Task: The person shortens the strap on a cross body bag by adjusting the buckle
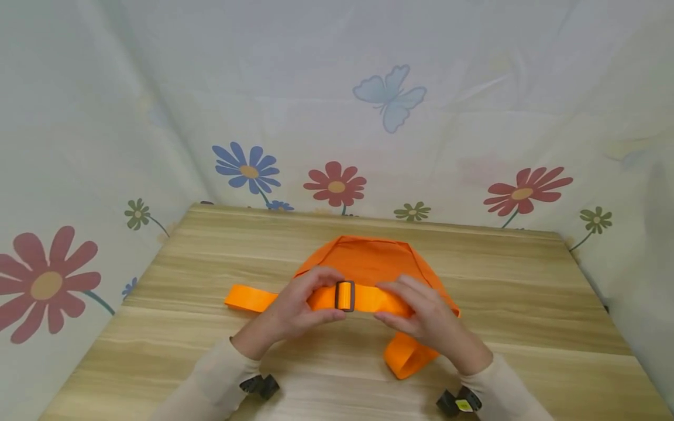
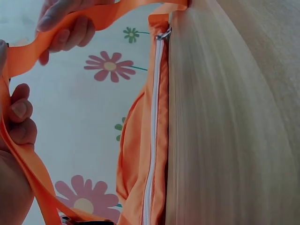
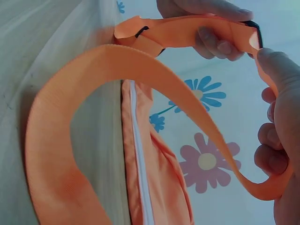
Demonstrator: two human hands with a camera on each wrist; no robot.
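An orange waist bag (image 1: 371,257) lies on the table with its pouch toward the back; the left wrist view shows its white zipper (image 2: 154,126). Its orange strap (image 1: 372,299) is held up in front of the pouch, a dark slide buckle (image 1: 344,296) threaded on it. My left hand (image 1: 300,307) pinches the strap just left of the buckle, thumb below and fingers above. To the right of the buckle, my right hand (image 1: 432,321) grips the same strap between thumb and fingers. A loop of strap (image 3: 51,140) hangs below my right hand.
The wood-grain table (image 1: 174,280) reaches back to a white curtain (image 1: 295,105) printed with flowers and a butterfly. One strap end (image 1: 250,298) sticks out to the left of my left hand. Dark wrist cameras (image 1: 259,386) sit on both sleeves.
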